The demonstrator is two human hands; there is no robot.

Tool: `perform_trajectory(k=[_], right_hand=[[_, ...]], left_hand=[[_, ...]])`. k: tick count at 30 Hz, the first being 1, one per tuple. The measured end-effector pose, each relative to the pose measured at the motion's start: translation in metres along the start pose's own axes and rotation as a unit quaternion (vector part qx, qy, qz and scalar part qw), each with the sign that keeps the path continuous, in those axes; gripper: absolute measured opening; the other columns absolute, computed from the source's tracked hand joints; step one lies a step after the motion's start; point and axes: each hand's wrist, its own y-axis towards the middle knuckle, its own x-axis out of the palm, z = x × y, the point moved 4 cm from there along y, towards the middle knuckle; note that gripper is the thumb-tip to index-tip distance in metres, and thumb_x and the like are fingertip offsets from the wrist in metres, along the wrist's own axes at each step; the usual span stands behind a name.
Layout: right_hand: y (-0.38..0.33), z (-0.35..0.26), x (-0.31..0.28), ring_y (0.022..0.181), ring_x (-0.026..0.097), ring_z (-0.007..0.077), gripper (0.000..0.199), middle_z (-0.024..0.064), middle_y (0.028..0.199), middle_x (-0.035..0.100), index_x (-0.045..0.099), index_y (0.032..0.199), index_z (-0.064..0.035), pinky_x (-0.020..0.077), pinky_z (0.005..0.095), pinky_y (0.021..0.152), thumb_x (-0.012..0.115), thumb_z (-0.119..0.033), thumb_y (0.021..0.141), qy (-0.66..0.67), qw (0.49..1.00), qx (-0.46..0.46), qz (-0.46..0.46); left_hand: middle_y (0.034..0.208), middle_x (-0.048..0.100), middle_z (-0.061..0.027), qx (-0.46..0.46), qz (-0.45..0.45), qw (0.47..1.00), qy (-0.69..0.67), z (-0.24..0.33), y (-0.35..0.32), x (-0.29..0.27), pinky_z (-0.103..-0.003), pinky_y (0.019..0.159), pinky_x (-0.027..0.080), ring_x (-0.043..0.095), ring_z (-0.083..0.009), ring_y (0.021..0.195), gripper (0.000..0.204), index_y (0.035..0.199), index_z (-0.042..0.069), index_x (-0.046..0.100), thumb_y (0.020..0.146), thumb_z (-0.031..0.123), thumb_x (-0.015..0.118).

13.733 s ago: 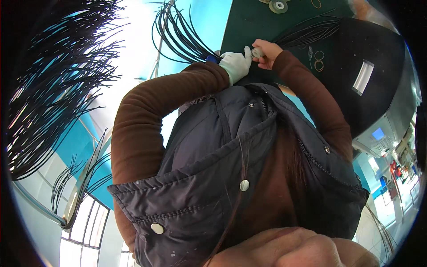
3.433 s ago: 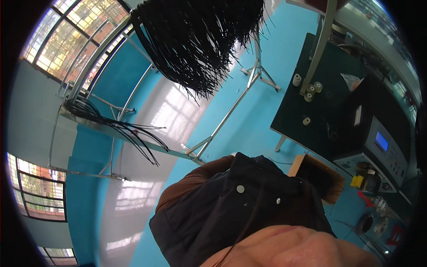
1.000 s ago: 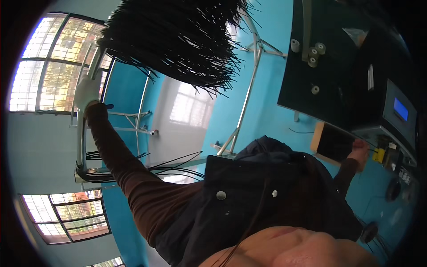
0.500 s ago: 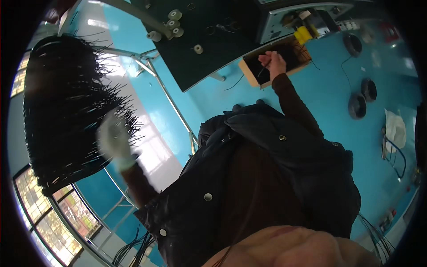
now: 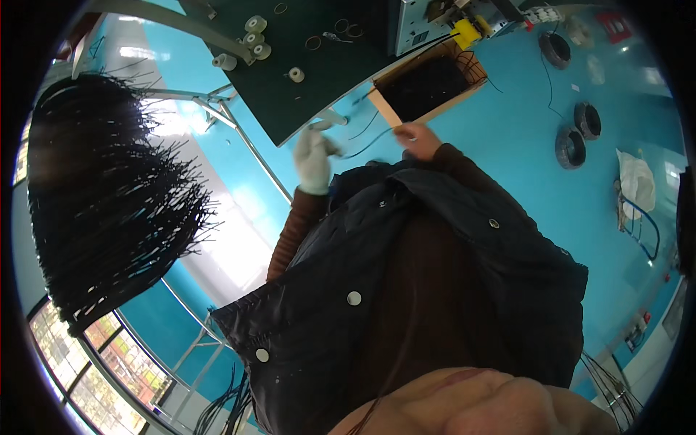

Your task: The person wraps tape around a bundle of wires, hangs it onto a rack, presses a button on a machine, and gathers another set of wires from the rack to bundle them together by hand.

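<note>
While our bare right hand (image 5: 418,139) holds a dark wire (image 5: 371,145) between narrowed fingers near the cardboard box (image 5: 386,109), the wire curves toward our gloved left hand (image 5: 312,161); whether its fingers grip it, we cannot tell.

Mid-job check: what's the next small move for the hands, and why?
Perhaps gently close the gloved left hand on the thin dark wire: the right hand appears to pinch it, and it runs across close to the left hand, though whether they touch is unclear.
</note>
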Motion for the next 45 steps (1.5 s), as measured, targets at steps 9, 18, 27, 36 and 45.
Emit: perform_trajectory(k=[9, 18, 27, 36, 45], right_hand=[[0.058, 0.008, -0.086, 0.109, 0.048, 0.0207, 0.045, 0.0067, 0.123, 0.049, 0.043, 0.125, -0.0131, 0.0405, 0.0384, 0.084, 0.057, -0.018, 0.083, 0.437, 0.864, 0.14, 0.206], [0.091, -0.005, -0.084, 0.101, 0.051, 0.0142, 0.023, -0.0008, 0.1, 0.061, 0.055, 0.1, -0.0128, 0.0386, 0.0336, 0.079, 0.057, -0.03, 0.084, 0.379, 0.897, 0.133, 0.186], [0.095, -0.009, -0.079, 0.079, 0.06, 0.0102, 0.026, 0.002, 0.086, 0.065, 0.057, 0.098, -0.0088, 0.0434, 0.025, 0.069, 0.05, -0.031, 0.088, 0.379, 0.901, 0.104, 0.181], [0.089, -0.006, -0.088, 0.082, 0.063, 0.0159, 0.028, 0.0076, 0.093, 0.064, 0.054, 0.101, -0.004, 0.0486, 0.0277, 0.07, 0.043, -0.029, 0.094, 0.351, 0.909, 0.12, 0.191], [0.079, -0.005, -0.058, 0.077, 0.062, 0.0139, 0.027, 0.0075, 0.088, 0.065, 0.055, 0.093, -0.003, 0.0478, 0.0245, 0.065, 0.044, -0.027, 0.091, 0.3, 0.936, 0.121, 0.142]], left_hand=[[0.062, 0.047, 0.0016, -0.145, 0.103, 0.956, 0.235, 0.007, -0.072, -0.046, -0.021, 0.052, 0.036, 0.042, -0.0057, 0.055, 0.028, 0.102, -0.003, 0.06, 0.09, 0.016, 0.043], [0.085, 0.061, -0.0069, -0.238, 0.107, 0.96, 0.104, -0.02, -0.099, -0.015, -0.024, 0.062, 0.045, 0.054, -0.0117, 0.06, 0.034, 0.117, 0.004, 0.055, 0.093, 0.023, 0.04], [0.085, 0.06, -0.0061, -0.183, 0.071, 0.924, 0.328, -0.047, -0.094, -0.033, -0.023, 0.063, 0.045, 0.055, -0.0109, 0.063, 0.034, 0.115, 0.002, 0.056, 0.093, 0.023, 0.041], [0.087, 0.057, -0.0081, -0.293, 0.071, 0.943, 0.139, -0.025, -0.085, -0.014, -0.021, 0.046, 0.044, 0.049, -0.0076, 0.053, 0.034, 0.119, 0.001, 0.049, 0.095, 0.023, 0.037], [0.099, 0.056, -0.009, -0.261, 0.096, 0.957, 0.076, -0.02, -0.056, -0.002, -0.023, 0.06, 0.047, 0.055, -0.0109, 0.073, 0.035, 0.12, 0.002, 0.048, 0.094, 0.023, 0.042]])
